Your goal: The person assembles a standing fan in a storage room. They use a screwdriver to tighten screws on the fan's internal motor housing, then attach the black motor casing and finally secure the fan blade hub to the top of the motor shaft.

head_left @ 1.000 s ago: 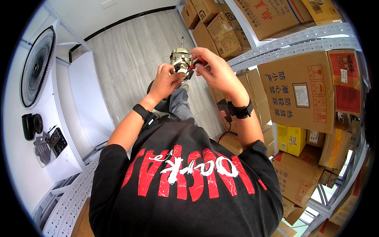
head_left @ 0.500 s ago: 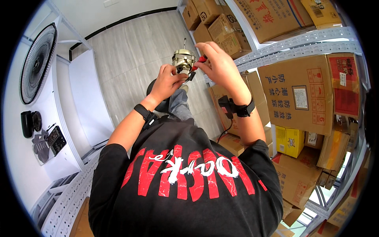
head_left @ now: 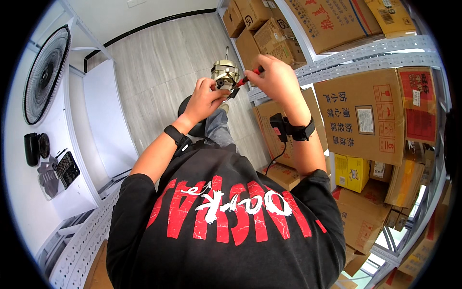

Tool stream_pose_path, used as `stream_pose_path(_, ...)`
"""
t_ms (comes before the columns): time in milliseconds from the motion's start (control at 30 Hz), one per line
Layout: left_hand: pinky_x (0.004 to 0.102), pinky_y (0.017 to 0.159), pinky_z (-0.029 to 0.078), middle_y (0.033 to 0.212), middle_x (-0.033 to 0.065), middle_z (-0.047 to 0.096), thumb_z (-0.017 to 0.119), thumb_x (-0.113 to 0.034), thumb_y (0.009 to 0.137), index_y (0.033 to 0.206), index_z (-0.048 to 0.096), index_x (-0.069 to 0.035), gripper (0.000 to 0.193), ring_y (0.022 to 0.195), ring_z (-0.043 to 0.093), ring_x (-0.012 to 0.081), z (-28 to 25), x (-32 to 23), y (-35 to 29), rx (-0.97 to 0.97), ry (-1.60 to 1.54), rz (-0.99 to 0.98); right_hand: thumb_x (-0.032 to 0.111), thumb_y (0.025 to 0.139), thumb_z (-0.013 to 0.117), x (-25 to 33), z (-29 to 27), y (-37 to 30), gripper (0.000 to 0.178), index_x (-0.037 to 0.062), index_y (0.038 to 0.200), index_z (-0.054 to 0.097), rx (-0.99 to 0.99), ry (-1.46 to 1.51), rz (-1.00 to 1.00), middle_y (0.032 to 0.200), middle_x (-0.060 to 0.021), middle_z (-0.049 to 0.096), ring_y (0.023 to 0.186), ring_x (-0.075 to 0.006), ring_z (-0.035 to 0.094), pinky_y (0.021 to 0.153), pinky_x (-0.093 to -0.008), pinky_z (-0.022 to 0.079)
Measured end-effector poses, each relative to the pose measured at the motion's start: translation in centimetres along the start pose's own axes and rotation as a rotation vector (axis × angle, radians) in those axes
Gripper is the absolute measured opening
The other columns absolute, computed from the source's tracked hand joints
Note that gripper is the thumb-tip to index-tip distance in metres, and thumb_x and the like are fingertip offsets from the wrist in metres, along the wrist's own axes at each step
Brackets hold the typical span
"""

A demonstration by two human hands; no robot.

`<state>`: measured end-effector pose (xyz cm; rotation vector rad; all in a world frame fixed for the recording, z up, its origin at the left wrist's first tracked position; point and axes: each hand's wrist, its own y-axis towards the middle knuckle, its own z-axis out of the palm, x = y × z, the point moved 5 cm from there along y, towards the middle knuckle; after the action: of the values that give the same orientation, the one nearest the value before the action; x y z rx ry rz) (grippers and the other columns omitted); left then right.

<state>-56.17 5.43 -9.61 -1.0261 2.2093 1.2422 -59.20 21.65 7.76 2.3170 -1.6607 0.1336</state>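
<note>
left hand [head_left: 207, 99] grasping the near end of a metallic motor [head_left: 228, 67], thumb and fingers closed about it; motor held up over the grey floor [head_left: 161, 72], its thin shaft pointing away from the person. right hand [head_left: 276, 79] clenched around a red-and-black screwdriver [head_left: 246, 78], working end angled down to the motor's right side; cannot tell whether it touches. white shelf [head_left: 57, 126], left: round black fan grille [head_left: 46, 77] toward the far end, dark gridded case [head_left: 67, 169] near the right edge, black rounded object [head_left: 32, 150] farther left.
</note>
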Motion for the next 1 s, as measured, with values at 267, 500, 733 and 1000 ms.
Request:
stream_pose_path(267, 0.0384, 0.089, 0.047, 0.098, 0.0045, 0.045, 0.078, -0.016, 0.079, 0.106, 0.074, -0.022, 0.027, 0.101, 0.046, 0.0282, -0.1, 0.0, 0.0, -0.010, 0.011, 0.008, 0.012, 0.081, 0.073, 1.7, 0.2, -1.0, 0.016, 0.0049, 0.091, 0.063, 0.046, 0.132, -0.314, 0.086, -0.0122, 0.057, 0.076, -0.0352, 0.064, 0.065, -0.0451, 0.051)
stream_pose_path(500, 0.0389, 0.089, 0.045, 0.101, 0.0060, 0.045, 0.077, -0.019, 0.082, 0.107, 0.074, -0.023, 0.025, 0.100, 0.045, 0.0285, 0.1, 0.2, -0.2, 0.000, 0.004, -0.005, 0.027, 0.086, 0.072, 2.2, 0.0, -1.5, 0.026, 0.0050, 0.085, 0.058, 0.135, -0.125, -0.190, 0.080, -0.0167, 0.063, 0.073, -0.0364, 0.066, 0.063, -0.0452, 0.053)
stream_pose_path(733, 0.0378, 0.088, 0.047, 0.099, 0.0048, 0.045, 0.077, -0.018, 0.081, 0.106, 0.074, -0.021, 0.025, 0.101, 0.046, 0.0271, 0.0, 0.1, -0.1, 0.013, 0.016, -0.011, 0.028, 0.089, 0.070, 2.2, -0.2, -0.9, 0.026, 0.0043, 0.087, 0.058, 0.067, -0.050, -0.186, 0.079, -0.0138, 0.063, 0.072, -0.0378, 0.063, 0.062, -0.0446, 0.050)
stream_pose_path(1000, 0.0380, 0.088, 0.047, 0.097, 0.0050, 0.046, 0.077, -0.018, 0.081, 0.106, 0.074, -0.020, 0.025, 0.100, 0.047, 0.0271, -0.1, -0.2, 0.1, -0.024, 0.005, -0.001, 0.019, 0.085, 0.072, 2.0, 0.9, -0.8, 0.020, 0.0038, 0.091, 0.061, 0.228, -0.191, -0.009, 0.089, -0.0144, 0.062, 0.078, -0.0378, 0.065, 0.067, -0.0466, 0.052)
